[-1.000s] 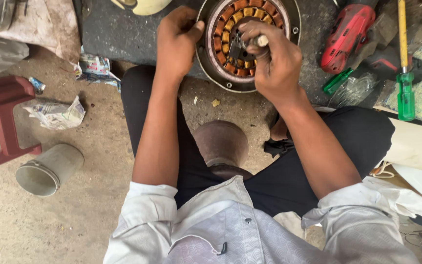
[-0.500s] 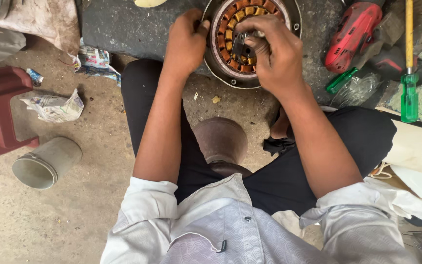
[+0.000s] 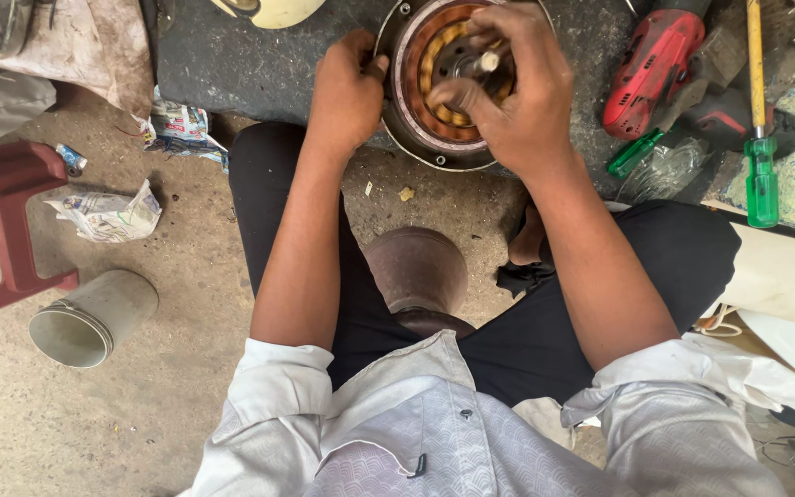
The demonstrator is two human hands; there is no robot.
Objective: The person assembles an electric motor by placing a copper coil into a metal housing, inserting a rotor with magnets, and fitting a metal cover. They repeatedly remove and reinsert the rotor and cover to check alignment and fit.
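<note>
Head view: a round motor stator (image 3: 434,83) with copper windings lies on a dark slab (image 3: 259,64) in front of the seated person's knees. The left hand (image 3: 347,92) grips the stator's metal rim on its left edge, fingers curled over it. The right hand (image 3: 512,92) is clenched over the centre, fingertips pinching the steel shaft (image 3: 482,63). Just right lie a red power drill (image 3: 650,69) and a green-handled screwdriver (image 3: 761,166). A grey can (image 3: 94,317) lies tipped on the floor near a red stool (image 3: 6,198).

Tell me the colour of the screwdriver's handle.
Green: the screwdriver handle shows clearly at the right of the head view.
</note>
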